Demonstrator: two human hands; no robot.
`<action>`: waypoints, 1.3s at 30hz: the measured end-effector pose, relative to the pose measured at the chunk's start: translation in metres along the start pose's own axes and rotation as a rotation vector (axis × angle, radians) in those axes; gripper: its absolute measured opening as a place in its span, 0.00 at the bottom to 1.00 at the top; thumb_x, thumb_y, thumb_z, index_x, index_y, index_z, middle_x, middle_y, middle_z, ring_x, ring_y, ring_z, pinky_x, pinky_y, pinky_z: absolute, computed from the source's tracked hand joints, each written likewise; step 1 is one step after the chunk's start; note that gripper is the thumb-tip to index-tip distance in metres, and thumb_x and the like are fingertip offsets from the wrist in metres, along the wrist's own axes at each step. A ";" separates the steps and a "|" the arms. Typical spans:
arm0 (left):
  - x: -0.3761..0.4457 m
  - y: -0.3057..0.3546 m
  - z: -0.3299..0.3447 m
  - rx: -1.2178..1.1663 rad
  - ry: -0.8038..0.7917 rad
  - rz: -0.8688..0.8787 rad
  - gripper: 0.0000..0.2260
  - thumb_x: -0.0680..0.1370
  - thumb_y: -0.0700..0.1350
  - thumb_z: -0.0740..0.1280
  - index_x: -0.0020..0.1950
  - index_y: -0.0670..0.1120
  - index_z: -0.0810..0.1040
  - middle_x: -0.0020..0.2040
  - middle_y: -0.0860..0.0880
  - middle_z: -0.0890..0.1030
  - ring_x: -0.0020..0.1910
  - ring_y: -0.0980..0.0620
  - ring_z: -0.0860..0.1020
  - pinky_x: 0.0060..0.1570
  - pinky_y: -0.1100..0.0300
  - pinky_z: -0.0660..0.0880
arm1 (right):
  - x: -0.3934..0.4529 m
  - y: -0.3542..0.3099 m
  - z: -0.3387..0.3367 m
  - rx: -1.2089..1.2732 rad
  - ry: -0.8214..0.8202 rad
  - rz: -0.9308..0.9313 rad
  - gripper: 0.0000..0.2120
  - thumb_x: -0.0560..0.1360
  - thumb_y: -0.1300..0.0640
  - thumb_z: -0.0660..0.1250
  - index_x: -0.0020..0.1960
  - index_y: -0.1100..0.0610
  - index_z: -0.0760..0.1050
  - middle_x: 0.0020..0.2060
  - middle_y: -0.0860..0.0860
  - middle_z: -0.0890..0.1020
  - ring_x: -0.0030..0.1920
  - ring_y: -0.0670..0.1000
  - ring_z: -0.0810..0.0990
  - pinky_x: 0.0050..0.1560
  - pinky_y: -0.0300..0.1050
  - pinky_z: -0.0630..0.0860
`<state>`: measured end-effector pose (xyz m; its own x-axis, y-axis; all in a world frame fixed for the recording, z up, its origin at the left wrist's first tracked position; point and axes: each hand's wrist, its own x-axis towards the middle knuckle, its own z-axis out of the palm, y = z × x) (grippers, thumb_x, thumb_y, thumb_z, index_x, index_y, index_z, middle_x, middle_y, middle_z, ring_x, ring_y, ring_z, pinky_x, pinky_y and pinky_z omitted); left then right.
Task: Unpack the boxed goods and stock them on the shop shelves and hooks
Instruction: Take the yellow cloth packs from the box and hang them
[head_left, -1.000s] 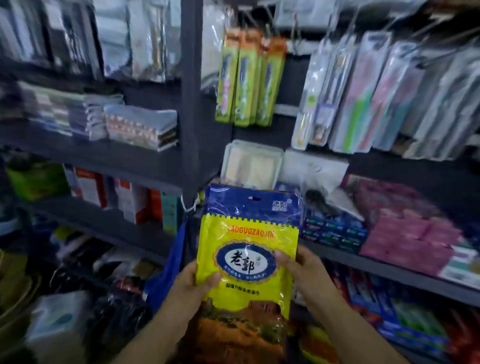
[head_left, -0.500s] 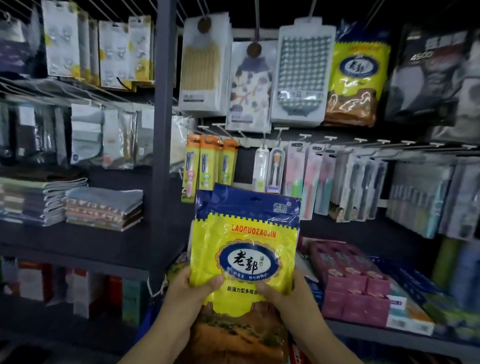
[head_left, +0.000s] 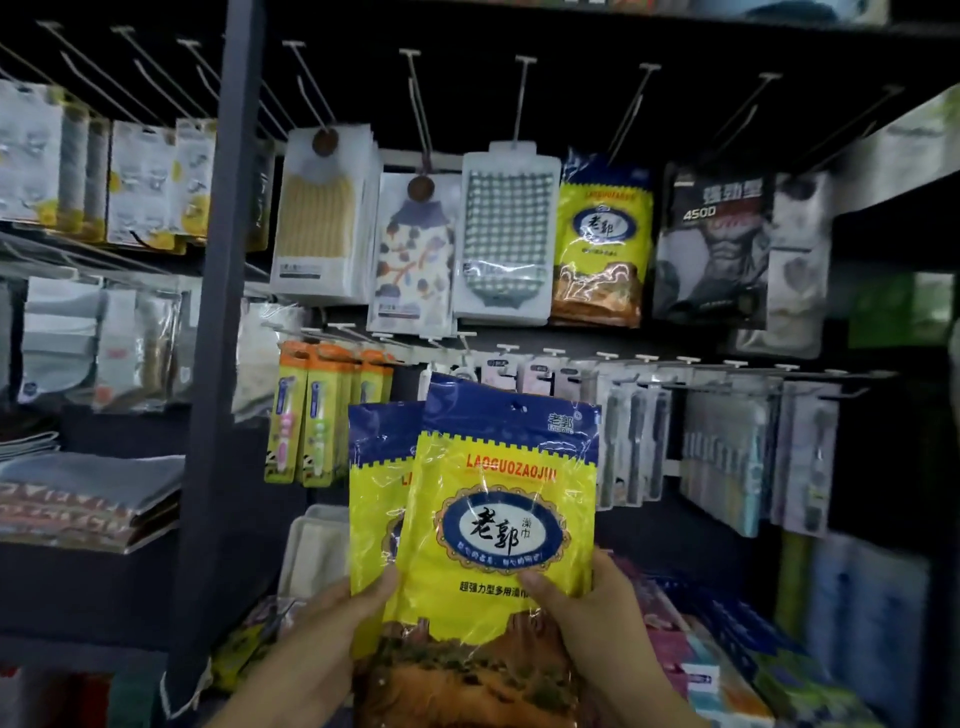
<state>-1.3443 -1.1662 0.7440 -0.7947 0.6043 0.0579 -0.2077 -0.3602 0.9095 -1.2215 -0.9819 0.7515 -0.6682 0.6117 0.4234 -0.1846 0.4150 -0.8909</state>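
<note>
I hold two yellow-and-blue packs upright in front of the shelving, fanned apart. The front pack (head_left: 498, 499) has a blue oval label and a hang hole at its blue top; the rear pack (head_left: 374, 483) peeks out to its left. My left hand (head_left: 317, 644) grips the packs at their lower left, thumb on the front. My right hand (head_left: 597, 623) grips the lower right edge, thumb on the front pack. An identical pack (head_left: 600, 244) hangs on a hook (head_left: 631, 111) in the upper row, above and right of my hands.
White-carded cloths (head_left: 506, 228) and a black pack (head_left: 714, 244) hang beside the matching pack. Toothbrush packs (head_left: 311, 415) hang on the lower hook row. A dark upright post (head_left: 218, 312) stands left, folded towels (head_left: 88, 493) beyond it. Boxed goods (head_left: 727, 649) fill the lower shelf.
My view has tilted upward, bringing the upper hook row into sight. The packs have risen and the rear one has fanned out to the left. Both hands keep their grip.
</note>
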 end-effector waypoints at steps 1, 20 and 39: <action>0.004 0.001 0.008 0.004 0.001 0.005 0.21 0.65 0.47 0.71 0.56 0.42 0.80 0.52 0.41 0.84 0.54 0.40 0.80 0.59 0.45 0.72 | 0.005 0.000 -0.008 0.000 0.010 -0.008 0.19 0.68 0.55 0.76 0.56 0.50 0.75 0.48 0.43 0.83 0.51 0.43 0.80 0.52 0.42 0.76; 0.055 0.041 0.134 0.104 0.174 0.346 0.36 0.73 0.53 0.69 0.76 0.43 0.59 0.75 0.47 0.62 0.74 0.46 0.58 0.71 0.48 0.56 | 0.120 -0.048 -0.176 0.109 0.016 -0.175 0.27 0.75 0.69 0.64 0.62 0.41 0.60 0.45 0.52 0.84 0.45 0.68 0.81 0.45 0.70 0.77; 0.056 0.020 0.176 0.093 0.050 0.252 0.51 0.45 0.52 0.85 0.66 0.41 0.73 0.52 0.36 0.82 0.44 0.39 0.83 0.38 0.51 0.80 | 0.107 -0.058 -0.141 0.013 0.007 -0.215 0.17 0.79 0.64 0.61 0.53 0.41 0.73 0.43 0.34 0.73 0.38 0.53 0.80 0.48 0.61 0.78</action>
<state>-1.2925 -1.0149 0.8378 -0.8421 0.4675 0.2690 0.0515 -0.4267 0.9029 -1.1804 -0.8454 0.8716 -0.6078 0.5146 0.6048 -0.3318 0.5273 -0.7822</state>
